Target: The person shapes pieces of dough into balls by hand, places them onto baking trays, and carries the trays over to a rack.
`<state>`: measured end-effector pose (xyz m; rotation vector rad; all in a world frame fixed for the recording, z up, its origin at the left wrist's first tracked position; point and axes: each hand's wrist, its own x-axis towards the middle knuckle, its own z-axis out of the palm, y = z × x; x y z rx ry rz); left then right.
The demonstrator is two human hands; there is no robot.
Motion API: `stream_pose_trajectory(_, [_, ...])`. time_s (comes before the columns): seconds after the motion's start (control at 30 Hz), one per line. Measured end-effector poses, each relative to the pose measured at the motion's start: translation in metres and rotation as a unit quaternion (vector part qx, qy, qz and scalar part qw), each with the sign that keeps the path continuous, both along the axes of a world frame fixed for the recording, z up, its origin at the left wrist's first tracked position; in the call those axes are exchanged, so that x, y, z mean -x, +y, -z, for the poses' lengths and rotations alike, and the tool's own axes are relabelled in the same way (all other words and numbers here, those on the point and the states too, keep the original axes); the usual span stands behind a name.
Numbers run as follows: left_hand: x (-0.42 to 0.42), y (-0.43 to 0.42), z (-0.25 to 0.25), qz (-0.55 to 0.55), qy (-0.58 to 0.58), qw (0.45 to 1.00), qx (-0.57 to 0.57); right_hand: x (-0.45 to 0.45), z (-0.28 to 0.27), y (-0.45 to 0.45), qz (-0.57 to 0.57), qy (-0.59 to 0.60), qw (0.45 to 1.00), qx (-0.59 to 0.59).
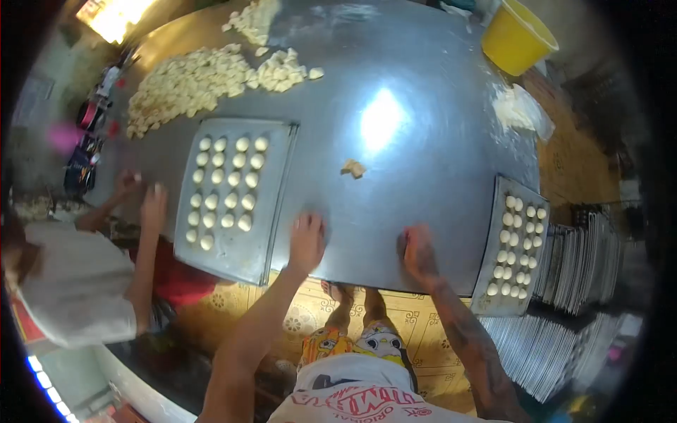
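The desk (360,233) fills my view, a broad sheet of shiny metal, with a bright reflection glaring off the middle. Over on my left there's a co-worker (77,275) in a pale shirt, reaching in beside the left metal tray (240,259). That tray's near edge looks as if it pokes past the front of the desk; catch it with my forearm or a neighbour's elbow and it could tip. Beyond it spreads a big heap of cut dough (187,84), crowding the far left. Out to my right sits the right metal tray (508,307), also right up at the front edge, with stacked trays (582,261) close by; knock those and they could jolt it. Far right corner: a yellow bucket (508,49), with white flour (515,111) below it.

Down to me now: my left grip (307,240) is curled low, just beside the left tray, and I can't tell whether anything's under the palm. My right grip (419,250) is curled too, blurred, contents hidden. Press too hard and any dough there would flatten. Round dough balls (233,178) line the left tray; a hard jog could roll them together and stick them. Smallest, beyond my grips, loose dough scraps (352,168) lie mid-desk.
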<state>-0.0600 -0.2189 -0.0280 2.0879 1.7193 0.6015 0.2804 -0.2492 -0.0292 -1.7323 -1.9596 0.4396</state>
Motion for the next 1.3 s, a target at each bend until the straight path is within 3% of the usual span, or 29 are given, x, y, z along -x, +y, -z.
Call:
stream_pose_trajectory(0.03, [0.01, -0.014, 0.004, 0.057, -0.016, 0.997, -0.04, -0.005, -0.004, -0.012, -0.06, 0.016, 0.995, 0.083])
stream_pose_trajectory(0.07, [0.022, 0.001, 0.013, 0.035, 0.041, 0.996, -0.067, -0.02, 0.001, -0.007, -0.105, -0.049, 0.991, -0.066])
stream_pose_trajectory(0.1, [0.028, 0.013, 0.023, 0.013, 0.098, 0.991, -0.089, -0.019, -0.002, 0.007, -0.099, -0.051, 0.992, -0.061])
stream_pose_trajectory(0.17, [0.005, 0.086, -0.003, -0.021, 0.076, 0.994, -0.079, -0.007, -0.013, 0.073, 0.029, -0.067, 0.996, -0.057])
stream_pose_trajectory(0.23, [-0.017, 0.123, 0.003, -0.128, 0.044, 0.982, -0.129, -0.001, 0.015, 0.102, 0.009, -0.041, 0.995, -0.091])
stream_pose_trajectory(0.27, [-0.02, 0.099, 0.01, -0.119, 0.042, 0.986, -0.107, 0.002, 0.018, 0.091, -0.009, -0.016, 0.993, -0.114])
stream_pose_trajectory(0.33, [-0.016, 0.091, 0.005, 0.004, -0.037, 0.998, -0.051, 0.0, 0.003, 0.087, -0.053, 0.016, 0.994, -0.094])
stream_pose_trajectory(0.37, [-0.009, 0.073, -0.005, 0.048, -0.032, 0.997, -0.045, 0.004, -0.02, 0.06, -0.067, 0.024, 0.997, -0.024])
stream_pose_trajectory(0.4, [0.001, 0.087, -0.006, 0.054, -0.032, 0.997, -0.045, -0.006, -0.021, 0.056, -0.078, 0.017, 0.995, -0.054])
stream_pose_trajectory(0.47, [0.017, 0.109, 0.008, 0.046, 0.049, 0.989, -0.131, -0.011, -0.024, 0.105, -0.035, -0.013, 0.998, -0.048])
stream_pose_trajectory(0.53, [-0.013, 0.187, -0.009, 0.006, 0.03, 0.992, -0.121, -0.005, -0.027, 0.165, 0.019, -0.04, 0.997, -0.07])
stream_pose_trajectory(0.6, [-0.033, 0.228, -0.002, -0.114, 0.006, 0.984, -0.138, 0.006, -0.006, 0.199, 0.02, -0.063, 0.992, -0.107])
stream_pose_trajectory(0.63, [-0.037, 0.223, 0.01, -0.123, -0.029, 0.988, -0.093, -0.002, 0.009, 0.187, -0.025, -0.048, 0.995, -0.078])
stream_pose_trajectory(0.7, [-0.026, 0.179, 0.016, 0.025, -0.036, 0.995, -0.089, -0.018, 0.039, 0.163, -0.112, -0.011, 0.994, -0.012])
stream_pose_trajectory(0.73, [-0.017, 0.172, 0.022, 0.03, -0.036, 0.995, -0.092, -0.02, 0.0, 0.156, -0.17, -0.031, 0.984, 0.041])
stream_pose_trajectory(0.77, [-0.004, 0.168, 0.031, -0.094, -0.251, 0.958, 0.102, -0.029, 0.007, 0.153, -0.152, -0.018, 0.987, -0.044])
stream_pose_trajectory(0.83, [-0.006, 0.197, 0.02, -0.138, -0.211, 0.96, 0.122, -0.024, -0.012, 0.219, -0.134, -0.02, 0.99, -0.049])
stream_pose_trajectory(0.87, [-0.019, 0.242, -0.006, -0.037, 0.041, 0.997, -0.055, -0.016, -0.021, 0.249, -0.111, -0.023, 0.992, -0.059])
stream_pose_trajectory(0.9, [-0.029, 0.281, -0.003, -0.06, 0.058, 0.989, -0.125, -0.007, -0.019, 0.284, -0.117, -0.025, 0.991, -0.053])
stream_pose_trajectory(0.93, [-0.036, 0.293, 0.002, -0.062, 0.061, 0.989, -0.12, 0.001, 0.003, 0.286, -0.121, -0.022, 0.991, -0.048])
stream_pose_trajectory(0.97, [-0.046, 0.288, 0.005, -0.07, 0.002, 0.993, -0.098, 0.009, 0.015, 0.271, -0.121, 0.141, 0.979, -0.079])
stream_pose_trajectory(1.0, [-0.051, 0.295, 0.002, -0.082, -0.055, 0.991, -0.095, 0.004, 0.019, 0.268, -0.15, 0.064, 0.985, -0.056])
stream_pose_trajectory(1.03, [-0.049, 0.269, 0.007, -0.013, -0.059, 0.994, -0.096, 0.003, 0.011, 0.269, -0.182, -0.011, 0.983, -0.038])
stream_pose_trajectory(1.07, [-0.043, 0.245, 0.013, -0.012, -0.057, 0.993, -0.102, -0.004, -0.007, 0.257, -0.223, 0.022, 0.973, -0.047])
stream_pose_trajectory(1.1, [-0.035, 0.227, 0.021, -0.073, -0.155, 0.985, 0.005, -0.017, -0.014, 0.255, -0.264, 0.055, 0.961, -0.057])
stream_pose_trajectory(1.13, [-0.03, 0.223, 0.029, -0.133, -0.25, 0.952, 0.114, -0.029, -0.007, 0.267, -0.28, 0.002, 0.955, -0.094])
stream_pose_trajectory(1.2, [-0.04, 0.283, 0.003, -0.193, -0.234, 0.95, 0.071, -0.007, -0.024, 0.314, -0.209, 0.001, 0.976, -0.054])
stream_pose_trajectory(1.23, [-0.047, 0.318, 0.001, -0.051, 0.033, 0.991, -0.122, 0.004, -0.014, 0.339, -0.224, 0.001, 0.97, -0.094])
stream_pose_trajectory(1.3, [-0.066, 0.337, 0.01, -0.076, -0.012, 0.992, -0.097, 0.026, -0.004, 0.341, -0.22, -0.003, 0.973, -0.065])
